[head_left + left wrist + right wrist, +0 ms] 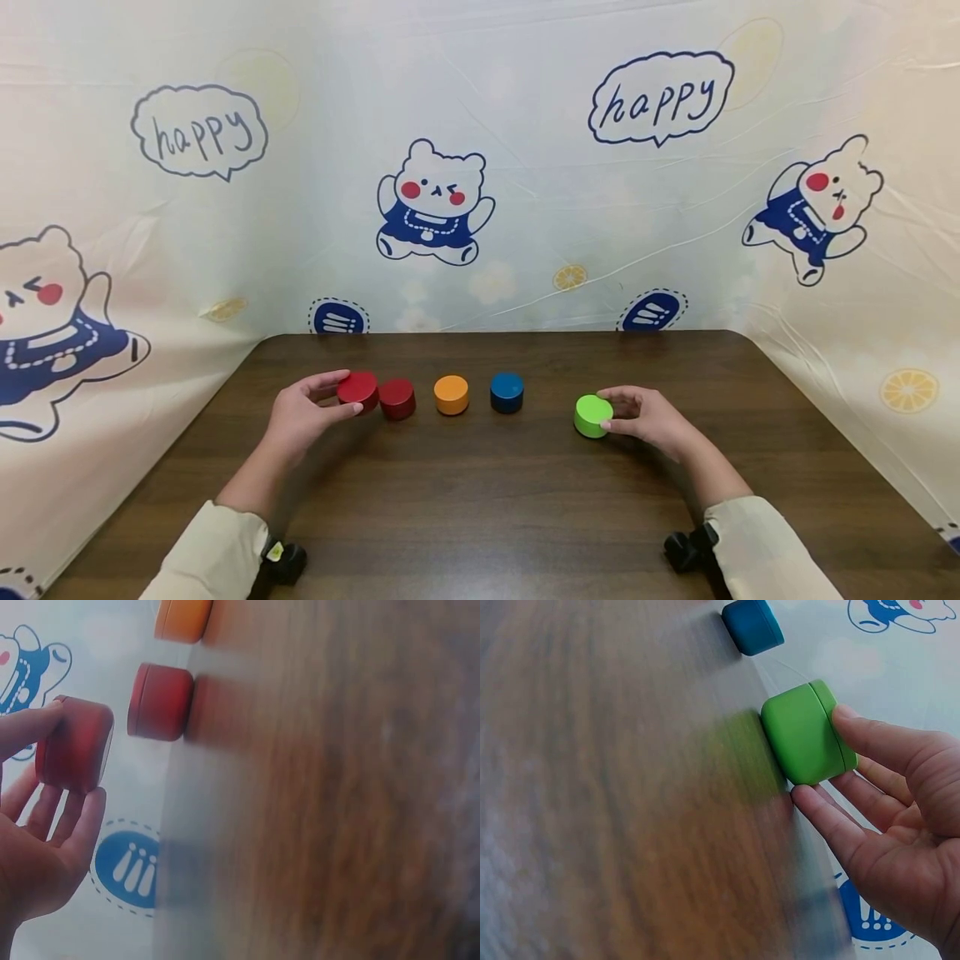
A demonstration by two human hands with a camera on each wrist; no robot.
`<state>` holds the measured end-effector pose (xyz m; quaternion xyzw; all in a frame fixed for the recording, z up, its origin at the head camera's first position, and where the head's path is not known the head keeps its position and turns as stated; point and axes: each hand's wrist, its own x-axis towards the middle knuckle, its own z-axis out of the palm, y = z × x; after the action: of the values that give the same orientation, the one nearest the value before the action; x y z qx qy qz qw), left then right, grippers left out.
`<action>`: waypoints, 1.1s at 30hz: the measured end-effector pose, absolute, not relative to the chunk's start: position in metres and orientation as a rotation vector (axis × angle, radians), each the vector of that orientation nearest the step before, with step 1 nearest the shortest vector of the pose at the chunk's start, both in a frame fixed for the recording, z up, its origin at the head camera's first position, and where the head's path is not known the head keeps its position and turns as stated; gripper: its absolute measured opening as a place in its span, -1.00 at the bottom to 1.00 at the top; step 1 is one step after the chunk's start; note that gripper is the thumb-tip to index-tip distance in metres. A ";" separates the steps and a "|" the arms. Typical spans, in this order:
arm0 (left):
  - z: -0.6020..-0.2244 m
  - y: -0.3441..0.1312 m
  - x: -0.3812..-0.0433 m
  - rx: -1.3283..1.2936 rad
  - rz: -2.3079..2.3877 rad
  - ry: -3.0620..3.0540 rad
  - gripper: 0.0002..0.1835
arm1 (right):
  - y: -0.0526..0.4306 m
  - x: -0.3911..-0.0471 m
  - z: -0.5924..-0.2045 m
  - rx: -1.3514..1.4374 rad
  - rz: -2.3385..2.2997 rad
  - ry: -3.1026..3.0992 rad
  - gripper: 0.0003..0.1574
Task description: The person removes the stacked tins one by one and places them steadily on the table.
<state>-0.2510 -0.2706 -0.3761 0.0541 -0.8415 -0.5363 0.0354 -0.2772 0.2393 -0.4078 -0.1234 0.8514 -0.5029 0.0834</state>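
In my left hand (pixel 307 410) is a small bright-red round box (pixel 357 390), gripped between thumb and fingers. The left wrist view shows this red box (pixel 73 742) raised off the table and slightly tilted, with a seam near its top. Just to its right stands a darker red round box (pixel 397 399). My right hand (pixel 651 421) holds a green round box (pixel 592 416) by its right side, thumb in front and fingers behind. From the right wrist, the green box (pixel 804 733) appears upright at the table surface, a lid seam running round it.
An orange round box (pixel 451 395) and a blue round box (pixel 507 392) stand in the middle of the row. All are on a dark brown wooden table (pixel 480 500). Behind it hangs a pale cloth (pixel 540 200) with printed bears.
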 end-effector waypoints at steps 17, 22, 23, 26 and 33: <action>-0.386 -0.297 -0.267 0.141 -1.565 -2.754 -0.12 | 0.240 -0.279 -0.410 -0.375 -1.511 2.533 -0.30; -0.389 -0.300 -0.272 0.117 -1.516 -2.802 -0.18 | 0.240 -0.278 -0.409 -0.377 -1.514 2.530 -0.30; -0.390 -0.300 -0.272 0.117 -1.514 -2.810 -0.19 | 0.240 -0.278 -0.409 -0.373 -1.514 2.531 -0.30; -0.392 -0.301 -0.275 0.097 -1.509 -2.808 -0.26 | 0.239 -0.278 -0.409 -0.370 -1.512 2.529 -0.30; -0.394 -0.301 -0.281 0.065 -1.474 -2.793 -0.38 | 0.239 -0.276 -0.406 -0.386 -1.505 2.535 -0.31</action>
<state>-0.2814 -0.3010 -0.3941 0.0205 -0.8841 -0.4667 -0.0087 -0.2763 0.2388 -0.4059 -0.1294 0.8496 -0.5044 0.0840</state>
